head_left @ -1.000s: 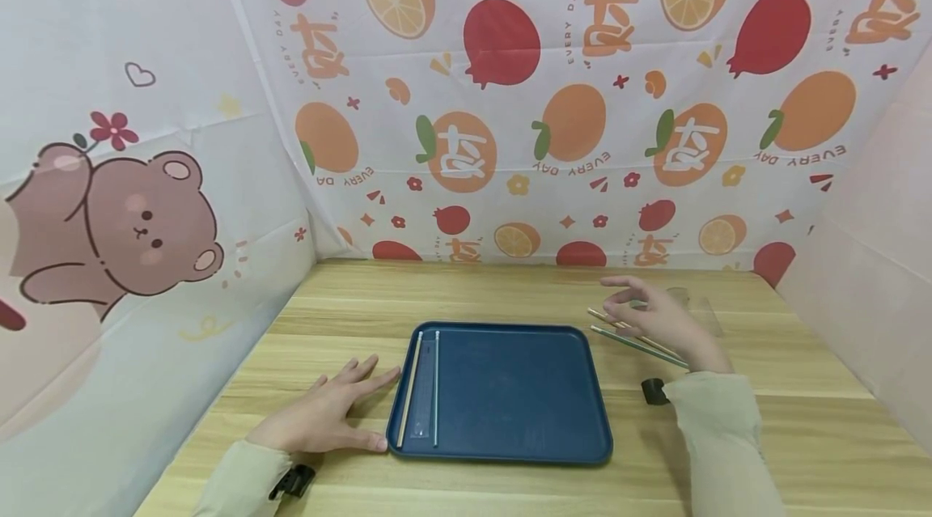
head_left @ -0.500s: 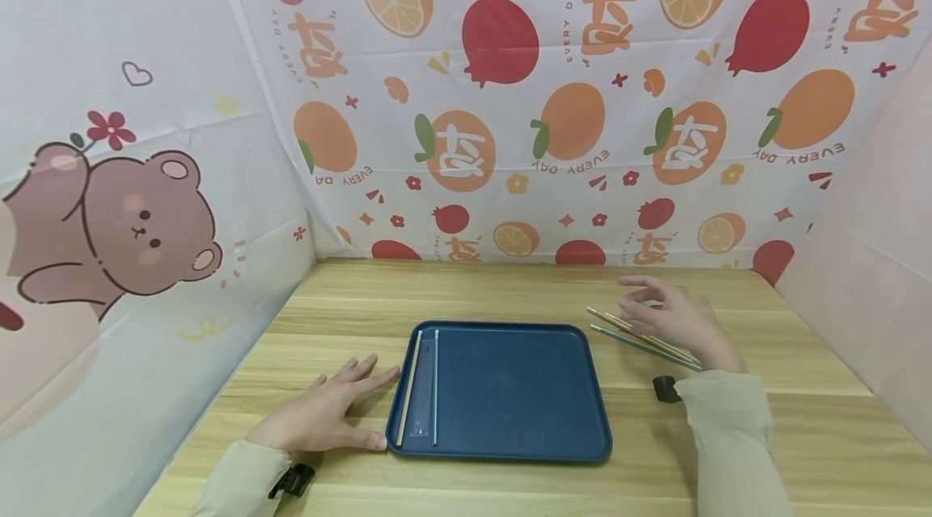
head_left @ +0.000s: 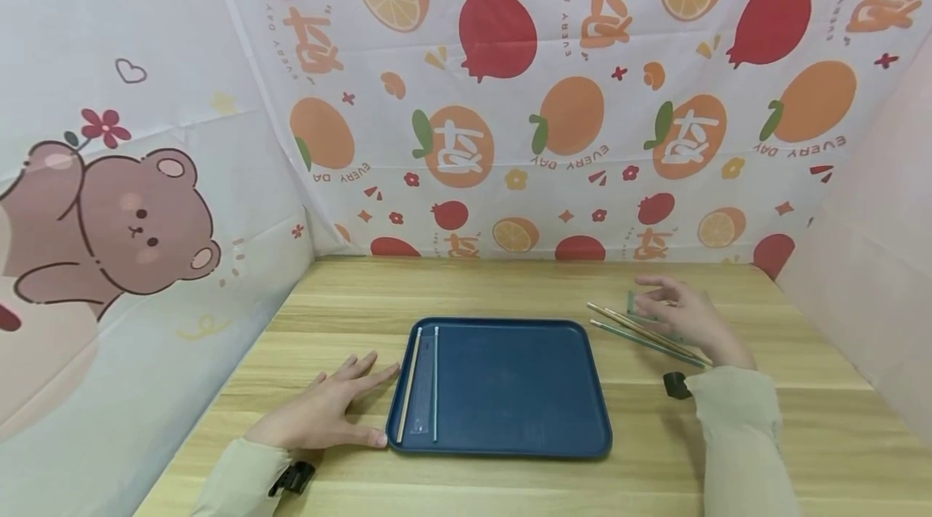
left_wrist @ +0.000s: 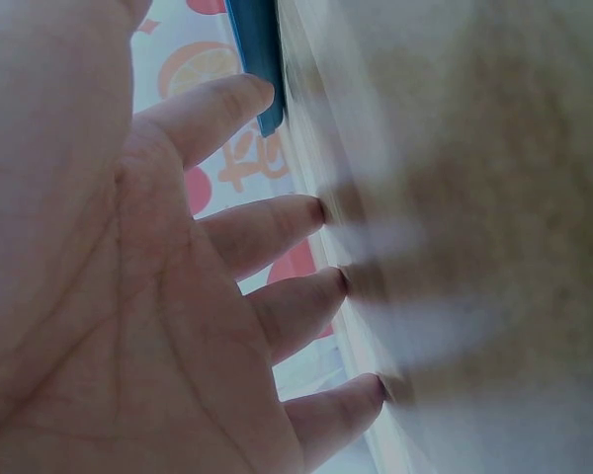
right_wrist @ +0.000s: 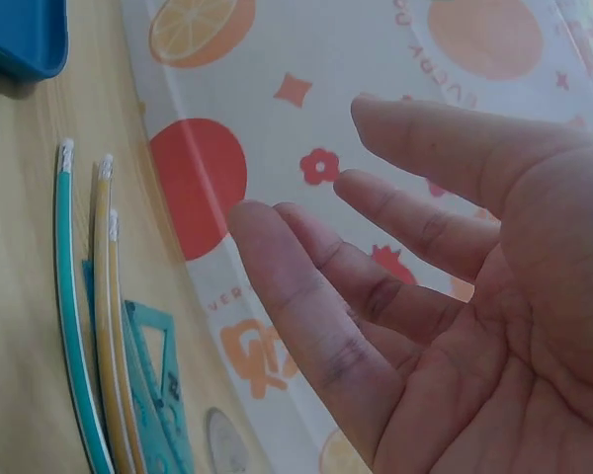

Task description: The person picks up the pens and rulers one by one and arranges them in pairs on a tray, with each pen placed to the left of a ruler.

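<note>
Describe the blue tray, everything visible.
The blue tray is a rounded rectangle with a low rim, apparently plastic, lying flat on the wood-grain tabletop. Along its left side it holds a yellow pencil, a clear ruler and a green pencil. The left hand lies at its left rim; contact unclear.

On the back cloth [head_left: 510, 116], the words "EVERY DAY" [head_left: 570, 163] can be read several times, some beside large orange characters [head_left: 606, 9], others curved under printed oranges [head_left: 574, 116]. The orange characters, and the white characters [head_left: 457, 146] on two oranges, I cannot read surely. Dark marks [right_wrist: 173, 383] on the green set square [right_wrist: 168, 423] are too small
</note>
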A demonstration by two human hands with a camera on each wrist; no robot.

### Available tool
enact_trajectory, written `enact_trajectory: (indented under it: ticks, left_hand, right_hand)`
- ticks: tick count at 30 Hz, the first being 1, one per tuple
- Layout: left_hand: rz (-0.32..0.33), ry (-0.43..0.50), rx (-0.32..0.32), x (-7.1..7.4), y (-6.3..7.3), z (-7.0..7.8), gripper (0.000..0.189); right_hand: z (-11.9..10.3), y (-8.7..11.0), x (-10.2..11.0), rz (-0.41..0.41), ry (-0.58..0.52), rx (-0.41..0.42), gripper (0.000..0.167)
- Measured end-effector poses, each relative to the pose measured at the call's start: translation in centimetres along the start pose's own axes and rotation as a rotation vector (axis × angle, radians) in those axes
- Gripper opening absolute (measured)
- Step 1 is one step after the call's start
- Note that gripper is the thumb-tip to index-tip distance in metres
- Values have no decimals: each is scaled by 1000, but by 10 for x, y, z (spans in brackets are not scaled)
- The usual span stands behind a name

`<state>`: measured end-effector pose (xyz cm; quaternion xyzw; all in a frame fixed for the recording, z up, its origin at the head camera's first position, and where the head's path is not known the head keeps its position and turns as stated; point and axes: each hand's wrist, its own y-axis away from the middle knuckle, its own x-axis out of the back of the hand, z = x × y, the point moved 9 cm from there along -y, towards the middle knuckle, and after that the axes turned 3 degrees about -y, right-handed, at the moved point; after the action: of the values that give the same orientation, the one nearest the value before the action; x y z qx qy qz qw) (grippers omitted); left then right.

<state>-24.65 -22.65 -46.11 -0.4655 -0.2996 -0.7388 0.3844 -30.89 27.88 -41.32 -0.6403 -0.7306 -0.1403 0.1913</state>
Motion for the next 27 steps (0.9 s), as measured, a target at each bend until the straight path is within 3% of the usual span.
enact_trajectory:
  ticks: [14, 23, 27]
  left_hand:
    - [0, -8, 6, 0, -1, -3, 105]
    - [4, -1, 8, 0, 3, -3, 104]
    - [40, 7, -30, 0, 2, -5, 101]
  right_hand:
    - [22, -7, 9, -23, -8, -26, 60]
    - [33, -8, 31, -23, 71, -45, 61]
    - [41, -9, 43, -16, 77, -61, 63]
